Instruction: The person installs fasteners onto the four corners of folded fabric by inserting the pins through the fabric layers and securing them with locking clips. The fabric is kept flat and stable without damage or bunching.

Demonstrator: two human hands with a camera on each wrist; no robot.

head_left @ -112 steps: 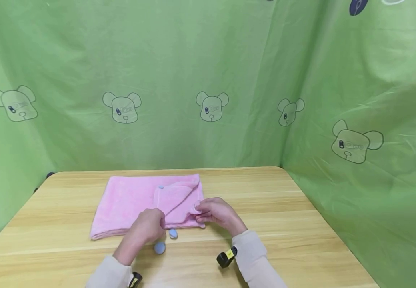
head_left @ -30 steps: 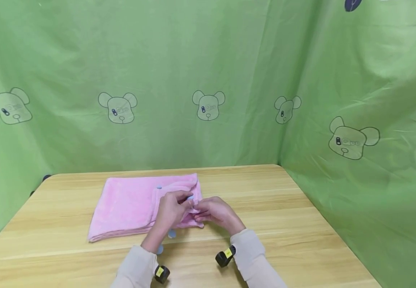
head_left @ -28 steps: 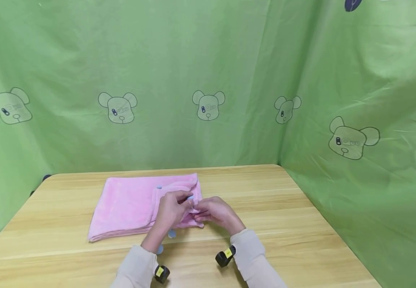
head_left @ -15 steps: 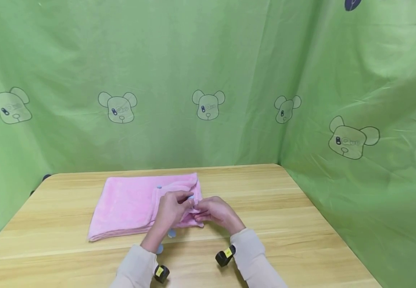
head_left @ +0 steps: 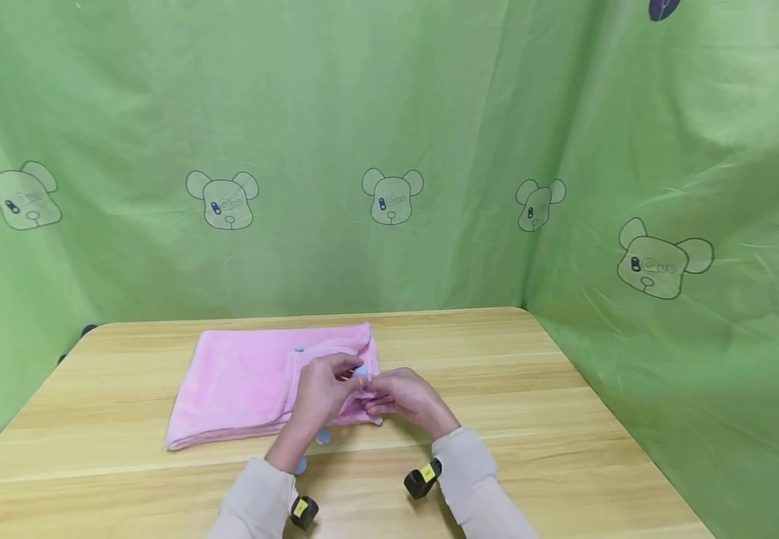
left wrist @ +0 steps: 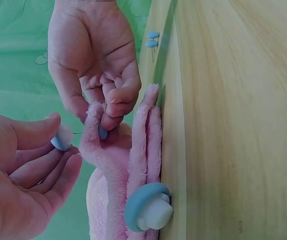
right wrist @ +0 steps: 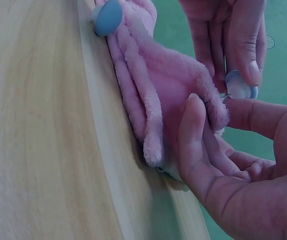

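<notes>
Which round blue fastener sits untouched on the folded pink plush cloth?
The blue fastener at the far left corner of the pink flap; the left grip pinches another, two more lie on the wooden table.

Wood-grain table [head_left: 531, 419], folded pink cloth [head_left: 244, 378], two blue knobs [head_left: 323, 436]

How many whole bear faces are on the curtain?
5: far left bear, centre left bear, middle bear, corner bear, far right bear. Picture edges may hide more.

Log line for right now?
left hand: pinches blue clip | right hand: pinches cloth | cloth: folded, on table
</notes>
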